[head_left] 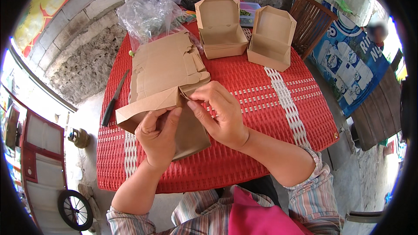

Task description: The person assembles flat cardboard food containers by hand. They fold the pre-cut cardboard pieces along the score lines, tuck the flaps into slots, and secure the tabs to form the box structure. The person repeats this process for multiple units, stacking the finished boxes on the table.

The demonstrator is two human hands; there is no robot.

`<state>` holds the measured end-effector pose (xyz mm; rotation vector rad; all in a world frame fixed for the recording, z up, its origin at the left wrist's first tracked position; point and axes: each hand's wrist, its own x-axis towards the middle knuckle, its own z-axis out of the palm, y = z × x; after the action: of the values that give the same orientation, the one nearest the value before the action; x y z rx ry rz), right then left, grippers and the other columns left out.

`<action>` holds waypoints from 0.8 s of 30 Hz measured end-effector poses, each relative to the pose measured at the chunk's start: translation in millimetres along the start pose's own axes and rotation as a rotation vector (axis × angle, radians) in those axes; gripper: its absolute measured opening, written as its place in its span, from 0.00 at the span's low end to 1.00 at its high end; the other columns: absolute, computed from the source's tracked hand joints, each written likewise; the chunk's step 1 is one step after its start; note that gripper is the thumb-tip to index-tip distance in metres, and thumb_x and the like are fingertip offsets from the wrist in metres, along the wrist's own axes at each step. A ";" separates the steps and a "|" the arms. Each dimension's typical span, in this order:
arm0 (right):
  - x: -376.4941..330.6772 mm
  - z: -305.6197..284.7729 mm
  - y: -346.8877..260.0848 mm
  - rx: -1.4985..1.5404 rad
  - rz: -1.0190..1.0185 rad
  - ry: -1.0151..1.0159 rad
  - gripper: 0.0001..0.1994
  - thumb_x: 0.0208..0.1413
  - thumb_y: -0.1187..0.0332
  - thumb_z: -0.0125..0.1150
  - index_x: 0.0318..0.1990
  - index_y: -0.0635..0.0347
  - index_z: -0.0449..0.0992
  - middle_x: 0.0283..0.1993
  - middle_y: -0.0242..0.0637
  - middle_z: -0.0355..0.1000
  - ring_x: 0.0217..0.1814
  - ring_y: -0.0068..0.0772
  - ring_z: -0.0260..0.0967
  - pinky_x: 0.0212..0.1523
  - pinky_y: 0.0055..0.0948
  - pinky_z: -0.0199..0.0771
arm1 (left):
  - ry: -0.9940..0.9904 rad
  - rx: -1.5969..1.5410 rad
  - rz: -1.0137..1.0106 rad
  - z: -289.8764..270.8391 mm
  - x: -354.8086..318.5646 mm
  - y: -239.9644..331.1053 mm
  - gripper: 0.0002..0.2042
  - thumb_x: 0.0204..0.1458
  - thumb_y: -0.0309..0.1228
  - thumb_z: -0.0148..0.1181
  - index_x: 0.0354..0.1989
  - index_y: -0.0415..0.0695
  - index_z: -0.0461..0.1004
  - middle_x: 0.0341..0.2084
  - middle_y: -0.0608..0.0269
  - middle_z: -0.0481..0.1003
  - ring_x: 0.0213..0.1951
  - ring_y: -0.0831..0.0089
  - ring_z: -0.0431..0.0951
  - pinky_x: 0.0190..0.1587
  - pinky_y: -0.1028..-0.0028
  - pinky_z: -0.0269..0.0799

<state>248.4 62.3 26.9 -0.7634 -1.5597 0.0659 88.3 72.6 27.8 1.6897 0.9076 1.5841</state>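
Note:
My left hand (157, 137) and my right hand (220, 115) both grip a flat brown cardboard box blank (191, 135) that is partly folded, held just above the red woven table (270, 104). My right fingers pinch a flap near its top corner. My left thumb and fingers hold the fold on the left side. Behind it lies a stack of flat brown box blanks (163, 65).
Two folded open brown boxes (222, 28) (272, 37) stand at the table's far side. A clear plastic bag (148, 15) lies at the far left, a black-handled knife (114, 100) along the left edge. A wooden chair (311, 24) stands at the right.

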 end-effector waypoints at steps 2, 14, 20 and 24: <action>1.6 -1.1 1.9 0.029 0.020 0.004 0.07 0.53 0.79 0.63 0.38 0.66 0.73 0.35 0.42 0.70 0.33 0.42 0.70 0.33 0.34 0.70 | 0.007 0.028 0.005 0.4 0.9 -1.8 0.05 0.52 0.21 0.66 0.35 0.34 0.78 0.29 0.68 0.79 0.31 0.86 0.72 0.35 0.84 0.69; 0.1 -3.2 1.6 0.078 0.063 -0.040 0.04 0.57 0.77 0.62 0.38 0.66 0.73 0.35 0.39 0.69 0.33 0.32 0.68 0.33 0.27 0.69 | -0.077 0.086 0.041 1.4 5.1 1.9 0.06 0.54 0.25 0.65 0.36 0.34 0.77 0.27 0.67 0.78 0.31 0.85 0.71 0.36 0.82 0.69; 0.0 -0.4 0.8 0.115 0.098 -0.037 0.04 0.55 0.79 0.62 0.37 0.65 0.73 0.34 0.40 0.69 0.32 0.38 0.70 0.32 0.31 0.70 | -0.084 0.066 0.003 -0.4 4.0 -5.1 0.06 0.54 0.25 0.66 0.36 0.35 0.77 0.25 0.68 0.77 0.29 0.85 0.70 0.34 0.82 0.68; -0.5 1.7 2.4 0.063 0.040 -0.010 0.05 0.53 0.79 0.63 0.37 0.65 0.74 0.33 0.39 0.69 0.32 0.38 0.70 0.31 0.32 0.70 | -0.072 0.183 0.055 2.6 1.5 -0.7 0.06 0.54 0.25 0.66 0.36 0.36 0.77 0.25 0.67 0.78 0.28 0.84 0.70 0.34 0.82 0.68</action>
<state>247.9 64.6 25.1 -0.7453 -1.5446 0.1472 90.9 74.2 27.9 1.9004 1.0027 1.5039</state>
